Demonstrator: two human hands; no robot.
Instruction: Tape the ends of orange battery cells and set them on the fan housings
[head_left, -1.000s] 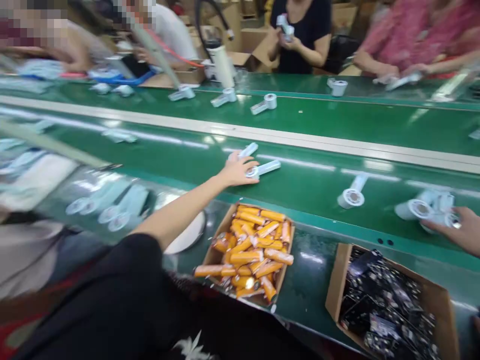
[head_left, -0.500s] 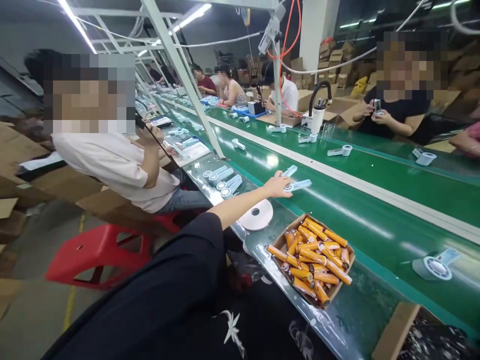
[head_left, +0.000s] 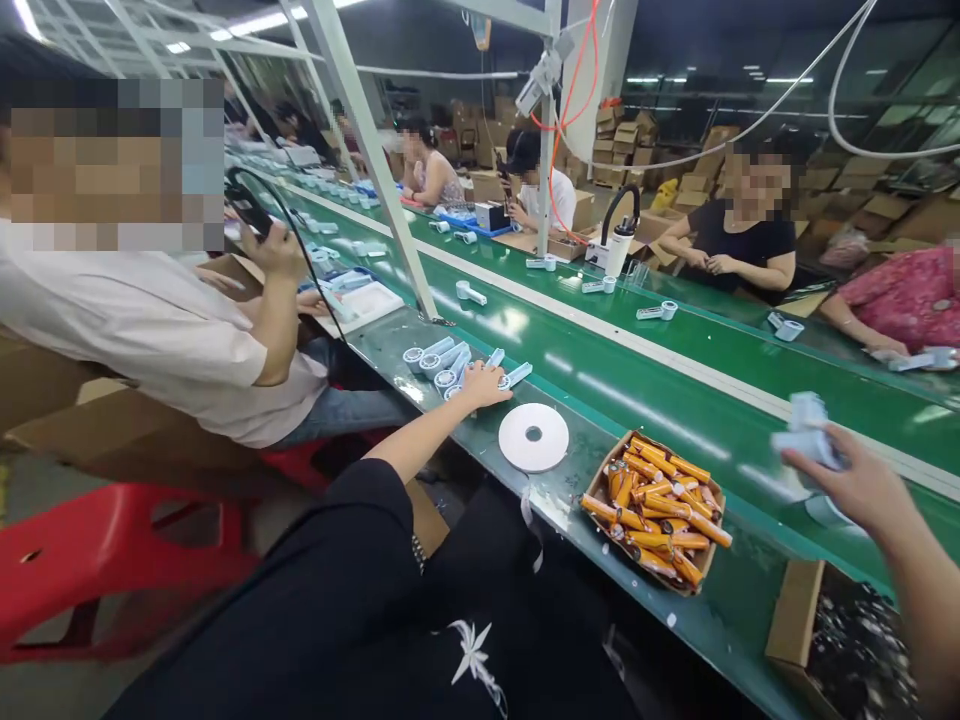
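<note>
My left hand (head_left: 486,387) is closed over two light blue handheld fan housings (head_left: 516,376) at the bench edge, their handles pointing toward the belt. Right beside it, several more fan housings (head_left: 430,361) lie in a row with their round ends toward me. On the right, my right hand (head_left: 855,480) grips light blue handheld fan housings (head_left: 806,440) above the green belt. They are blurred, so how many it holds is unclear. Partly hidden below that hand is another fan housing (head_left: 825,510) on the belt.
A white tape roll (head_left: 517,440) lies on the bench. Nearby stand a carton of orange wrapped cylindrical cells (head_left: 652,510) and a box of small dark parts (head_left: 855,640). The green belt (head_left: 585,350) carries scattered housings. A co-worker (head_left: 150,330) sits close at left.
My left hand has moved from the belt back to the row on the bench with the fan housings. My right hand has come into view at the right, holding housings.
</note>
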